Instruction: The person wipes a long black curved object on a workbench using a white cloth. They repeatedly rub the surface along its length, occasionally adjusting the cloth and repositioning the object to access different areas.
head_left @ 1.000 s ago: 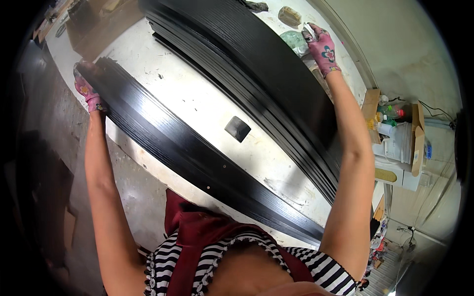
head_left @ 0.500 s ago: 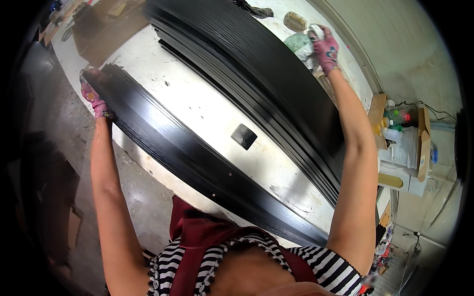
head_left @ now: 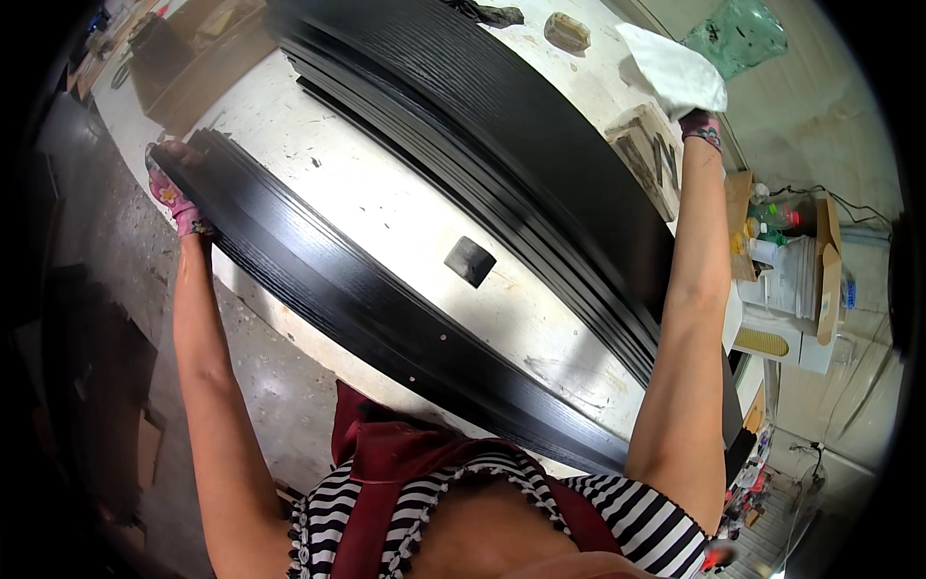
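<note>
White desk [head_left: 386,203], bare strip between stacks | my left hand [head_left: 172,193] grips near black panel [head_left: 386,318] end | right hand [head_left: 690,106] clutches white cloth [head_left: 670,72]

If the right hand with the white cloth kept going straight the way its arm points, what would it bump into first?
Probably nothing on the table: the right hand, under the white cloth, points past the table edge toward the green crumpled sheet. Depth is unclear.

A stack of long black boards [head_left: 386,314] with ribbed faces lies slantwise along the near edge of the bench, its far-left end gripped. A crumpled white cloth [head_left: 675,72] is held up at the far right, above the bench.
</note>
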{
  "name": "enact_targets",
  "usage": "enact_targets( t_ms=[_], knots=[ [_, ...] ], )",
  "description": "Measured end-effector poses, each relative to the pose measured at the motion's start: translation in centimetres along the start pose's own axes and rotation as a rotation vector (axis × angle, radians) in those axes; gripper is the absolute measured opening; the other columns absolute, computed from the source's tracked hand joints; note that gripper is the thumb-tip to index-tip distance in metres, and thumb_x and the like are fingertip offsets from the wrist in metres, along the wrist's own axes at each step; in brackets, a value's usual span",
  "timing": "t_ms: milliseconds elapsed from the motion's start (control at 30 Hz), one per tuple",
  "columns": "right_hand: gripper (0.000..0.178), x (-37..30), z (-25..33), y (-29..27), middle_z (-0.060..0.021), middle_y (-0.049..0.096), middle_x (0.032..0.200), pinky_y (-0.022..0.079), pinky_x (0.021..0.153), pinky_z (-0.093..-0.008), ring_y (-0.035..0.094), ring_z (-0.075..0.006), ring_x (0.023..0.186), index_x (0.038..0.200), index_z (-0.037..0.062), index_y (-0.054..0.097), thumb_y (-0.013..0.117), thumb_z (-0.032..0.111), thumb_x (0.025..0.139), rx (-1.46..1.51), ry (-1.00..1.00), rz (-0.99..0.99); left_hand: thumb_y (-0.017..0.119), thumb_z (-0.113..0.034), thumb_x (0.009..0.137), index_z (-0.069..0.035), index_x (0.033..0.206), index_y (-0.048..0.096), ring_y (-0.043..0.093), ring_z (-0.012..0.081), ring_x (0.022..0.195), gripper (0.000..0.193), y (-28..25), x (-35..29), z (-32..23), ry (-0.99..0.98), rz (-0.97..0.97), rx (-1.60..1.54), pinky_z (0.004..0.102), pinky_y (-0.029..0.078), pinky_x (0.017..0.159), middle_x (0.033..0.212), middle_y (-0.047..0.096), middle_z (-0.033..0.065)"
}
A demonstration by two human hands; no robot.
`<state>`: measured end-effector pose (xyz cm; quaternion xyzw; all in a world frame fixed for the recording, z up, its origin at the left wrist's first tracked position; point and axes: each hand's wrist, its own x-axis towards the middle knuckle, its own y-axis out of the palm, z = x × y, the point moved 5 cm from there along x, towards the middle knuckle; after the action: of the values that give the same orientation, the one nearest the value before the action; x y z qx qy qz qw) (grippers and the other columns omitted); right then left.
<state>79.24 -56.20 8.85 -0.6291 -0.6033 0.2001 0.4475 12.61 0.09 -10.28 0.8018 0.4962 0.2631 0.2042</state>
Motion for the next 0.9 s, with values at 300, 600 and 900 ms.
enact_targets(
  t_ms=[300,600,900],
  knots=[
    [0.042,-4.3,-0.2,-0.1,-0.0213,0.068,0.097,0.053,0.081,-0.0398,0.066,-0.0326,0.090,0.109,0.0002,0.067,0.061,0.037,0.088,1.413,1.384,-0.593,0.045,-0.032,0.103,-0.009,0.081,0.049,0.046,0.0154,0.057,0.032,4.7,-2.2,-2.5,0.040,-0.204,0.244,0.0308,0.044,0.059,0.066,0.049,0.0034],
    [0.044,6.8,17.0,-7.1,-0.0199,0.067,0.103,0.048,0.088,-0.0429,0.064,-0.0370,0.100,0.129,0.0171,0.057,0.061,0.033,0.088,0.762,0.634,0.045,0.044,-0.022,0.100,-0.008,0.092,0.059,0.057,0.0211,0.065,0.021,-0.3,-0.7,-0.3,0.353,-0.172,1.107,0.0406,0.048,0.064,0.074,0.059,0.0054],
    [0.047,-0.2,22.4,-31.4,-0.0131,0.058,0.130,0.047,0.098,-0.0321,0.059,-0.0234,0.114,0.139,-0.0014,0.046,0.053,0.002,0.092,0.756,0.388,-0.441,0.054,-0.032,0.096,-0.007,0.097,0.060,0.063,0.0214,0.071,0.026,1.1,-1.7,1.2,0.117,-0.291,0.632,0.0363,0.055,0.061,0.083,0.064,0.0102]
  ],
)
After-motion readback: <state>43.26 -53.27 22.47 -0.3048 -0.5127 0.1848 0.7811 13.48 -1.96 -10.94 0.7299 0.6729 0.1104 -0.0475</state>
